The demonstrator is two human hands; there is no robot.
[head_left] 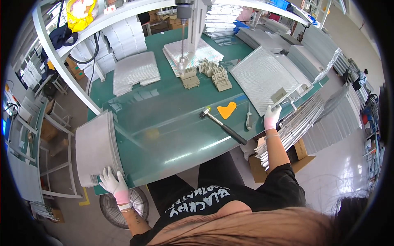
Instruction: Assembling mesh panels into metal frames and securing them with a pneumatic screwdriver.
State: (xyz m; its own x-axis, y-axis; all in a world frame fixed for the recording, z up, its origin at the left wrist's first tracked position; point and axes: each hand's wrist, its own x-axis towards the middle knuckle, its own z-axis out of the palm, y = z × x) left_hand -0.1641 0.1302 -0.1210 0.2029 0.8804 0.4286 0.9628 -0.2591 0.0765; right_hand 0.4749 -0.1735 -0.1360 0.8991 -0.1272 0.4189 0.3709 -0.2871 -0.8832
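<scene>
Here, glossy green counter; left grip splays, right grip clasps grey mesh panel; brown cardboard box, contents unclear.

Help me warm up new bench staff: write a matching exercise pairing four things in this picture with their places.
Things
1. Flat orange plastic piece
2. Yellow plastic bag
3. White-gloved left hand
4. White-gloved right hand

Places
A. At the near corner of a framed grey mesh panel
B. On the raised white shelf
C. At the near end of a stack of thin grey panels
D. On the green tabletop, beside a black-handled hammer

Pairs: 1-D, 2-B, 3-C, 4-A
</scene>
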